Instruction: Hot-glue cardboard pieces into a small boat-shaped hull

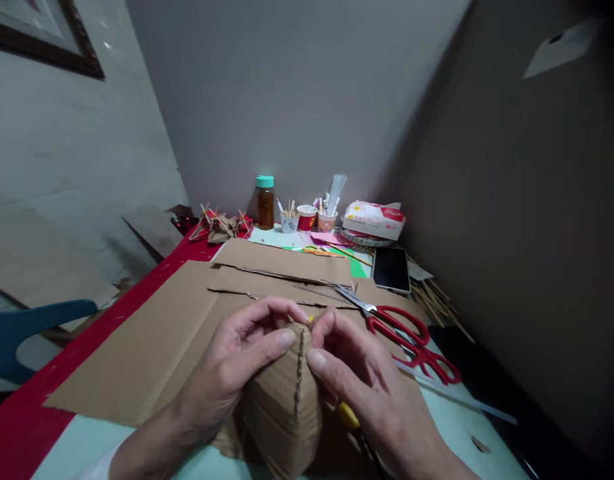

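Between my two hands is a folded piece of brown cardboard [281, 413], with a dark corrugated seam running down its ridge. My left hand [241, 353] pinches its top from the left, thumb on the near face. On the other side of the seam, my right hand [357, 367] presses thumb and fingers against the upper edge. A yellow object [347, 415] shows partly below my right hand; most of it is hidden. Red-handled scissors [399, 330] lie just right of my right hand, blades over the cardboard sheets [287, 260].
A large cardboard sheet [131, 340] covers the left of the table over a red cloth [17, 427]. At the back stand a bottle [265, 203], cups of sticks and pens [327, 219] and a tissue pack [374, 220]. A phone [391, 269] lies at right, beside thin sticks [439, 303].
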`<state>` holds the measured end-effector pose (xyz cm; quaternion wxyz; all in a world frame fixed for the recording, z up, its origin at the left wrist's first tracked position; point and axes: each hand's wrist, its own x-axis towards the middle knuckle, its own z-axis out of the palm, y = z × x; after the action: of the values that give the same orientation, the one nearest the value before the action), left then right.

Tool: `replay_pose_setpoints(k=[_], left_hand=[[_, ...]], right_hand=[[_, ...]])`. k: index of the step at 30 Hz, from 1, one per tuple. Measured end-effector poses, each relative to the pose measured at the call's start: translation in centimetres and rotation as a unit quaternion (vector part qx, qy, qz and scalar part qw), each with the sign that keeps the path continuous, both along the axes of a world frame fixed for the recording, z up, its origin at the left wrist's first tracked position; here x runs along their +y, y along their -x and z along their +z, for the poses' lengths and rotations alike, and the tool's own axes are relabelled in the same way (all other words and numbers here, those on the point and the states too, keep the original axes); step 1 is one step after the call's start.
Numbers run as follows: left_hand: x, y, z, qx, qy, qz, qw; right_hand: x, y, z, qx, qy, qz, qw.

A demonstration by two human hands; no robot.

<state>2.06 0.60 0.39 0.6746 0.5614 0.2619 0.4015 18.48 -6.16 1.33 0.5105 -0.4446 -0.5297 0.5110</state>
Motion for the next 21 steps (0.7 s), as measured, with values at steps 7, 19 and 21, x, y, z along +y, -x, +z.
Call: replay_pose_setpoints(k=[7, 19, 21], left_hand=[[-0.11, 0.03, 0.12, -0.012, -0.002, -0.018, 1.0], [-0.05, -0.17, 0.16, -0.021, -0.012, -0.019, 1.0], [-0.06, -0.18, 0.16, -0.02, -0.008, -0.021, 1.0]], right_hand=[[-0.07, -0.33, -0.81, -0.031, 0.015, 0.009, 0.999], [0.24, -0.49, -0.75, -0.042, 0.022, 0.026, 0.999], [0.11, -0.49, -0.72, -0.042, 0.024, 0.022, 0.999]])
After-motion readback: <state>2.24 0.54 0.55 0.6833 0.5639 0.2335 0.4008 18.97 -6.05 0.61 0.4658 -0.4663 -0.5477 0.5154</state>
